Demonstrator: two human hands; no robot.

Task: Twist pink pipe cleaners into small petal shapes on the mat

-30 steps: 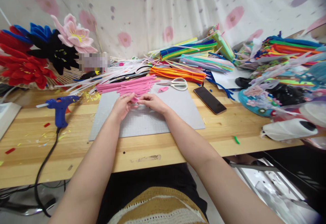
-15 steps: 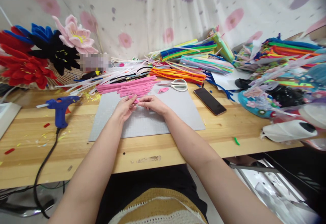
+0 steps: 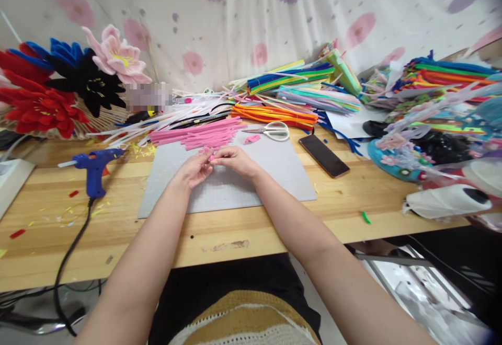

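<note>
A small pink piece is pinched between my two hands above the grey mat. My left hand has its fingers closed round it from the left. From the right, my right hand grips its edge between thumb and fingertips. The fingers hide much of the piece's shape. Just behind the hands lies a pile of pink fuzzy stems. Another small pink piece rests on the mat next to the white-handled scissors.
A blue glue gun stands at the left with its cable. Fuzzy flowers are behind it. A phone lies right of the mat. Orange stems, a white roll and coloured bundles line the back and right.
The fingers have shifted slightly around the pink piece, and my right hand's fingertips have moved a little closer to my left hand's. The camera view has drifted slightly.
</note>
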